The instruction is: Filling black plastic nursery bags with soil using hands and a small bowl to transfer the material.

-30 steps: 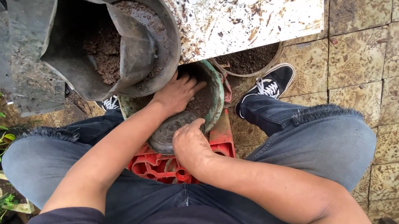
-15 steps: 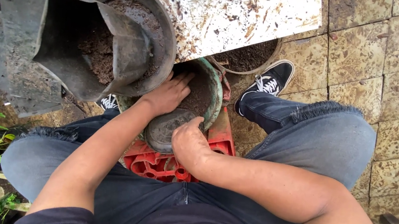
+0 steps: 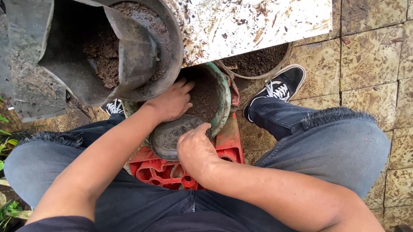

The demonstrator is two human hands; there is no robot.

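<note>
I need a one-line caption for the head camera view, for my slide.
Seated person's left hand presses soil in a green-rimmed pot, right hand on its near rim, above a red crate.

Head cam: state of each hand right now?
Left hand: open, palm down in the soil of the green pot.
Right hand: curled over the pot's near rim, gripping it.
</note>
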